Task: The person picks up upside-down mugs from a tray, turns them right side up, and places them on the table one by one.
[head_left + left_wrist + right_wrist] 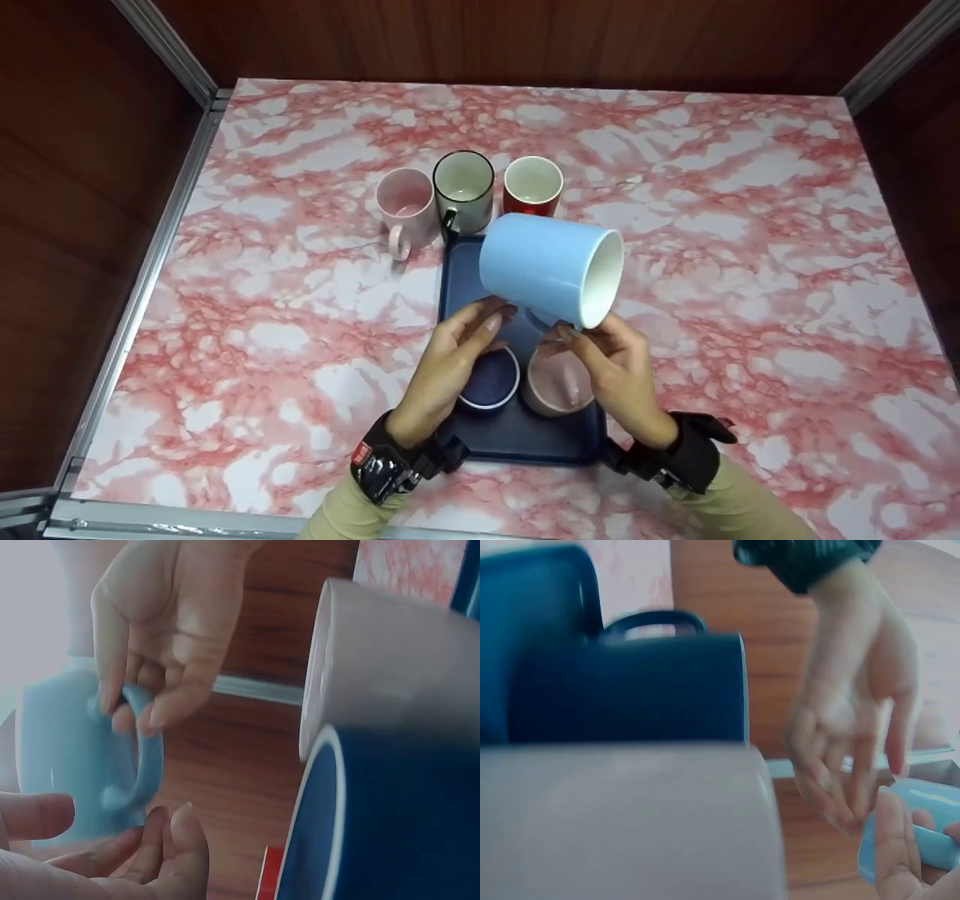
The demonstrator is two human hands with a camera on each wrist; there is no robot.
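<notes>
While the right hand (616, 367) pinches the handle of the tilted light blue mug (551, 268) above the navy tray (525, 435), the left hand (450, 364) hovers open, fingers relaxed, just beside it.

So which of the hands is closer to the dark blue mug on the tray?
Left. The left hand hovers right beside the dark blue mug; the right hand is beyond the pink mug, holding the light blue mug.
</notes>
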